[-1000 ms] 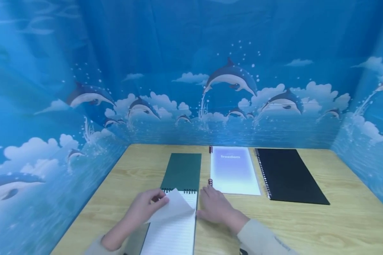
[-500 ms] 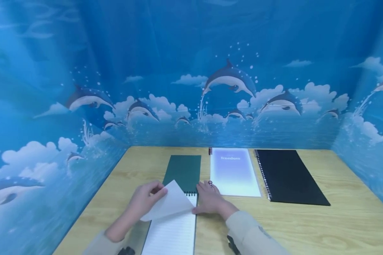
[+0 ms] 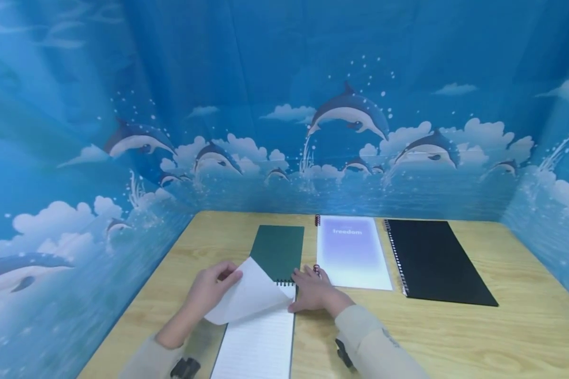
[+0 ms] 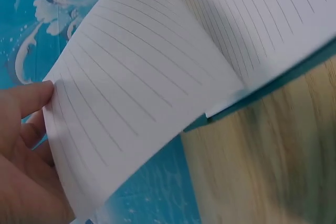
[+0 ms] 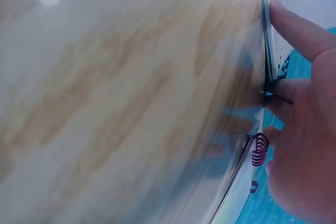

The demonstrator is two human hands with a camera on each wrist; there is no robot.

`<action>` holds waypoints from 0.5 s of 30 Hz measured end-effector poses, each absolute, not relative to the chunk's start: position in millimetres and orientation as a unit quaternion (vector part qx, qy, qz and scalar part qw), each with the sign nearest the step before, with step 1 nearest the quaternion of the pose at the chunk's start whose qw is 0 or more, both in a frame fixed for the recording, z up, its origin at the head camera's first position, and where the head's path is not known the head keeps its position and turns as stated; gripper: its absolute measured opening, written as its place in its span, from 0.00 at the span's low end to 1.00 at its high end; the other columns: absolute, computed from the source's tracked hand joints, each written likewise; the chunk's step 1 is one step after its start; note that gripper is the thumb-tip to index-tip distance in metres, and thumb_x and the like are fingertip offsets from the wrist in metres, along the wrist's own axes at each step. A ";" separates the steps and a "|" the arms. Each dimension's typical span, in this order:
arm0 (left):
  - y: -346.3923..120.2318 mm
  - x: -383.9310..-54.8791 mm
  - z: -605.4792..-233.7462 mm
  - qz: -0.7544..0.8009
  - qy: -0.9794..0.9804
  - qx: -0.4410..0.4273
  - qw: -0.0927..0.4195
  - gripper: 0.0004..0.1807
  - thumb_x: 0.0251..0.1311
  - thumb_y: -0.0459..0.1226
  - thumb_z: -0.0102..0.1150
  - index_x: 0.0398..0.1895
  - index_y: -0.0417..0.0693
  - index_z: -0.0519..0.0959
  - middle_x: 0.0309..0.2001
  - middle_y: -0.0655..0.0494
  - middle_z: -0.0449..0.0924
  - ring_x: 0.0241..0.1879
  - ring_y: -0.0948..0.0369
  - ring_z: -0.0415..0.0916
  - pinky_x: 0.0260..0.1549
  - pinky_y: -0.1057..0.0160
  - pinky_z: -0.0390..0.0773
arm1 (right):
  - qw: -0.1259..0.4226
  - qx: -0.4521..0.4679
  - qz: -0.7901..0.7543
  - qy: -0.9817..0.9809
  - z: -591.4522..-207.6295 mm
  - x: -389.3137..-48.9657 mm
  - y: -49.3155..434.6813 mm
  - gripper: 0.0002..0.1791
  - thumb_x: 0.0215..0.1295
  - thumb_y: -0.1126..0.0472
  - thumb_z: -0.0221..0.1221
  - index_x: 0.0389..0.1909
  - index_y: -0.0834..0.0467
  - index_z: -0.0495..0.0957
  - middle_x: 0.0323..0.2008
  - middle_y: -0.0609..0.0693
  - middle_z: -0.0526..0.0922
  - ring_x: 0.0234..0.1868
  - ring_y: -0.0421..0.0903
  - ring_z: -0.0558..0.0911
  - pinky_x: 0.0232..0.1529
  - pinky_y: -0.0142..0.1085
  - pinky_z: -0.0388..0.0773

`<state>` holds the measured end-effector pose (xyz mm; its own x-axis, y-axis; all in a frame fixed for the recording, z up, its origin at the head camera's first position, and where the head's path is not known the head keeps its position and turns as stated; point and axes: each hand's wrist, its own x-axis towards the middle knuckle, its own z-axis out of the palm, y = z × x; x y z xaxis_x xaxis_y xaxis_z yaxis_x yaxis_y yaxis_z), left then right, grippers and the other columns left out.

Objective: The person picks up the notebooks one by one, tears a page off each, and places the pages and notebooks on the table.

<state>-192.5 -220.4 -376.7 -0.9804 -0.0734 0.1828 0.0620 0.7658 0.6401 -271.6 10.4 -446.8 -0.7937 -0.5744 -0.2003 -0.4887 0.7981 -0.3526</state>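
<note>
A top-bound spiral notepad [image 3: 256, 347] lies on the wooden table in the head view, its dark green cover [image 3: 277, 252] flipped back beyond the black coil. My left hand [image 3: 206, 289] pinches the outer edge of one lined page [image 4: 131, 93], lifted and curling up to the left over the sheets below. At the pad's right edge, near the coil, my right hand [image 3: 313, 289] rests with spread fingers. Its thumb [image 5: 299, 27] touches the pad's side in the right wrist view. The other right fingers lie partly hidden by the pad edge there.
A pale purple spiral notebook [image 3: 348, 258] marked "freedom" lies right of the pad, its red coil close to my right fingers. Farther right is a black spiral notebook [image 3: 438, 263]. A blue dolphin-print curtain [image 3: 265, 95] stands behind the wooden table [image 3: 431, 342].
The left hand has drawn the page slightly up and to the left, raising more of it. The right hand has shifted closer to the pad's coil, thumb now at its edge.
</note>
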 end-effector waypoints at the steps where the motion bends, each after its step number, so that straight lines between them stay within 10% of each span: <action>1: -223.5 -193.2 -378.1 -0.344 -0.933 0.010 0.101 0.07 0.60 0.40 0.56 0.36 0.46 0.79 0.32 0.56 0.81 0.33 0.64 0.75 0.33 0.66 0.74 | 0.153 -0.282 -0.146 0.936 -446.2 -271.2 10.9 0.47 0.50 0.37 0.60 0.68 0.56 0.57 0.71 0.52 0.54 0.73 0.55 0.46 0.69 0.55 0.35; 15: -265.1 -190.3 -400.4 -0.375 -0.916 0.109 0.087 0.11 0.64 0.40 0.50 0.32 0.40 0.75 0.27 0.52 0.75 0.28 0.61 0.68 0.28 0.66 0.68 | 0.154 -0.294 -0.133 0.934 -445.5 -266.8 16.8 0.47 0.54 0.34 0.54 0.69 0.56 0.54 0.71 0.53 0.51 0.73 0.57 0.45 0.68 0.57 0.36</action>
